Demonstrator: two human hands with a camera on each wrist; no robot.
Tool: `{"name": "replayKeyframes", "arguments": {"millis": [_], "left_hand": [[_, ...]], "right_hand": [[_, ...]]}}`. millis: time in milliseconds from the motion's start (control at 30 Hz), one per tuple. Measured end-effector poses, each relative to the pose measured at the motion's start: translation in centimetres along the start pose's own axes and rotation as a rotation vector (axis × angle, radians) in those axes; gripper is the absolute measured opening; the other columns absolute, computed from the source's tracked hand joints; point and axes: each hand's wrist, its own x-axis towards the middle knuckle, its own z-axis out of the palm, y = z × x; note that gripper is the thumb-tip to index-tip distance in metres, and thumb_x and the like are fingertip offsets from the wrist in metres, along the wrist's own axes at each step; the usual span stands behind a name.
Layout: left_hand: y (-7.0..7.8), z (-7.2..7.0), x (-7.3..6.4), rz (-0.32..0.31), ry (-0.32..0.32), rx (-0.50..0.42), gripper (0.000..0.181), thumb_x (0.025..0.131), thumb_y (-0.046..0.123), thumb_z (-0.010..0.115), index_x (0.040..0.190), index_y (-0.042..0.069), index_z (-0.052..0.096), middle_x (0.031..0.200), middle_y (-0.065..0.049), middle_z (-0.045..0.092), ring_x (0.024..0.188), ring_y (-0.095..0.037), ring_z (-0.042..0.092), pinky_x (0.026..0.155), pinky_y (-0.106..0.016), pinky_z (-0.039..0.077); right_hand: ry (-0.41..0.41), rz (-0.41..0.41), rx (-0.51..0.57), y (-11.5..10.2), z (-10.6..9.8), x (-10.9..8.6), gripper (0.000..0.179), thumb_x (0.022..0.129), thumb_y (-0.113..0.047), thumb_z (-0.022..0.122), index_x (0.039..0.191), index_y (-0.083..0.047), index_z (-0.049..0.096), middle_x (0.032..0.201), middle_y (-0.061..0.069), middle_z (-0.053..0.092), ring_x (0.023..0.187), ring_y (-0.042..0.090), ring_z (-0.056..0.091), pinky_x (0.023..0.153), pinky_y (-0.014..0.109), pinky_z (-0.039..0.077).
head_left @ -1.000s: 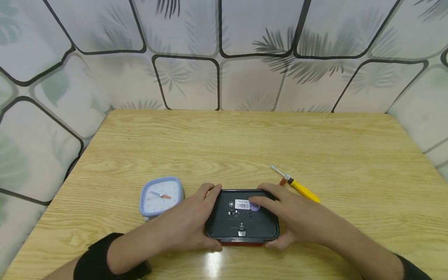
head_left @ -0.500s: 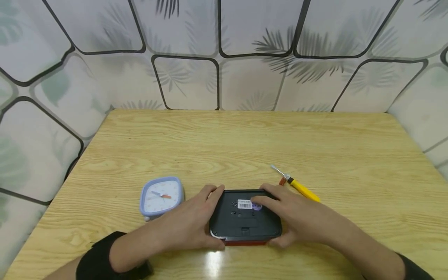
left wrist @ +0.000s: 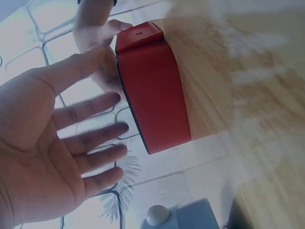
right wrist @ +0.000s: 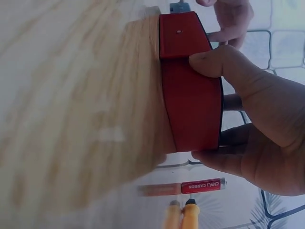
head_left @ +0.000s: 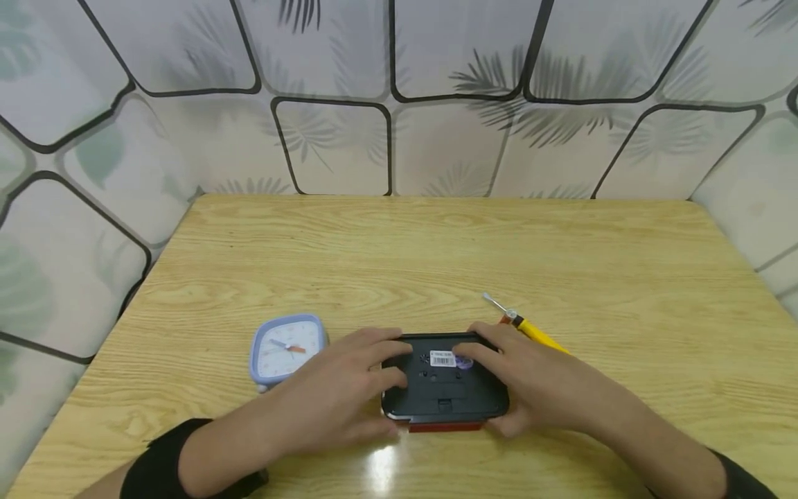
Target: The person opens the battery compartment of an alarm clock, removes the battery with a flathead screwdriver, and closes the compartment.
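Note:
A red box-shaped device (right wrist: 193,100) lies on the table with its black underside (head_left: 436,405) facing up. That underside bears a barcode label, a purple sticker and small holes. My right hand (head_left: 530,384) grips its right end, thumb on the red front side and fingers over the far edge and underside. My left hand (left wrist: 52,129) is at the other end, fingers extended and spread, palm apart from the red side in the left wrist view. From the head view, its fingers (head_left: 389,379) overlap the left part of the underside.
A light-blue alarm clock (head_left: 288,350) stands beside the left forearm. Behind the right hand lie a yellow-handled screwdriver (head_left: 544,337) and a red battery (right wrist: 204,185) marked CARBON. A patterned wall (head_left: 449,145) borders the back of the wooden table (head_left: 399,263).
My left hand has loosened from the device's left edge, its fingers now spread over the underside. The device has shifted slightly right and away, with my right hand still holding it.

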Motion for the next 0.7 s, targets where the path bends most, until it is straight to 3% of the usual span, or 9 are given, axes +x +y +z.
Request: {"name": "replayKeyframes", "arguments": {"millis": [167, 267, 400, 533, 700], "left_hand": [[-0.2, 0.2, 0.0, 0.084, -0.071, 0.042, 0.051, 0.09, 0.055, 0.066, 0.128, 0.022, 0.067, 0.15, -0.007, 0.051, 0.147, -0.026, 0.037, 0.122, -0.048, 0.028], [-0.4, 0.4, 0.0, 0.109, -0.121, 0.057, 0.055, 0.093, 0.052, 0.063, 0.138, 0.02, 0.061, 0.154, -0.009, 0.046, 0.147, -0.025, 0.036, 0.121, -0.049, 0.028], [-0.7, 0.6, -0.1, 0.148, -0.144, 0.042, 0.055, 0.096, 0.045, 0.062, 0.144, 0.017, 0.056, 0.156, -0.011, 0.042, 0.146, -0.023, 0.038, 0.121, -0.044, 0.03], [-0.7, 0.8, -0.1, 0.206, -0.122, 0.087, 0.055, 0.098, 0.041, 0.06, 0.144, 0.013, 0.054, 0.155, -0.013, 0.043, 0.144, -0.025, 0.04, 0.119, -0.042, 0.034], [-0.4, 1.0, -0.3, 0.267, -0.142, 0.127, 0.064, 0.096, 0.046, 0.062, 0.148, 0.011, 0.049, 0.157, -0.014, 0.039, 0.146, -0.025, 0.037, 0.119, -0.041, 0.034]], "right_hand": [[0.109, -0.112, -0.029, 0.2, -0.5, -0.4, 0.075, 0.063, -0.051, 0.086, 0.129, -0.026, 0.061, 0.144, 0.002, 0.046, 0.127, 0.016, 0.048, 0.091, 0.036, 0.057], [0.213, -0.206, -0.015, 0.0, -0.5, -0.1, 0.053, 0.074, -0.046, 0.083, 0.119, -0.022, 0.067, 0.138, 0.002, 0.053, 0.123, 0.017, 0.053, 0.089, 0.037, 0.057], [0.323, -0.32, 0.002, -0.3, 0.0, 0.3, 0.022, 0.09, -0.034, 0.073, 0.103, -0.017, 0.073, 0.117, -0.001, 0.062, 0.106, 0.014, 0.059, 0.087, 0.033, 0.056], [0.336, -0.366, -0.021, -0.9, 0.6, 0.5, 0.014, 0.092, -0.03, 0.072, 0.095, -0.017, 0.075, 0.107, -0.003, 0.061, 0.096, 0.01, 0.059, 0.084, 0.026, 0.055], [0.307, -0.334, -0.069, -1.6, 0.9, 0.4, 0.014, 0.089, -0.033, 0.076, 0.09, -0.019, 0.074, 0.103, -0.005, 0.059, 0.09, 0.007, 0.058, 0.081, 0.023, 0.054]]}}
